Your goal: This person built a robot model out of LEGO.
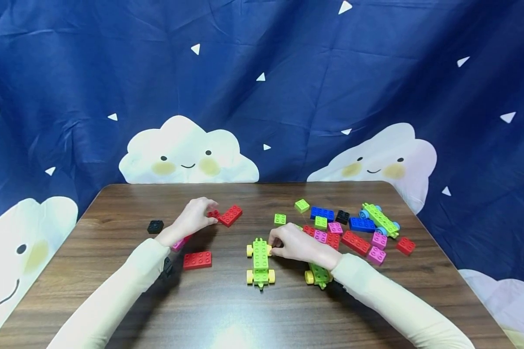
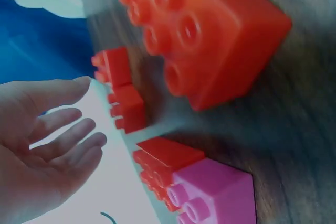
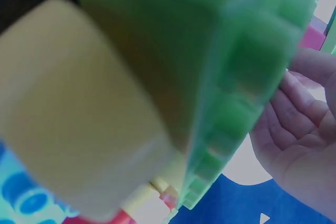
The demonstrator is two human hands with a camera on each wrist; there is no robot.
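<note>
In the head view, my left hand reaches to a small red brick, its thumb and fingers spread around it with a gap. The left wrist view shows that hand with loosely bent fingers and nothing in its grip. My right hand is beside a lime-green car base with yellow wheels, fingertips right at its front right wheel. Under the right wrist lies another green base, partly covered by the sleeve; it fills much of the right wrist view, where the right hand shows softly bent fingers.
Red bricks and a black brick lie around the left arm. Beyond the right hand are several blue, pink, red and green bricks, plus a green base with blue wheels. A blue cloud-print curtain hangs behind the wooden table.
</note>
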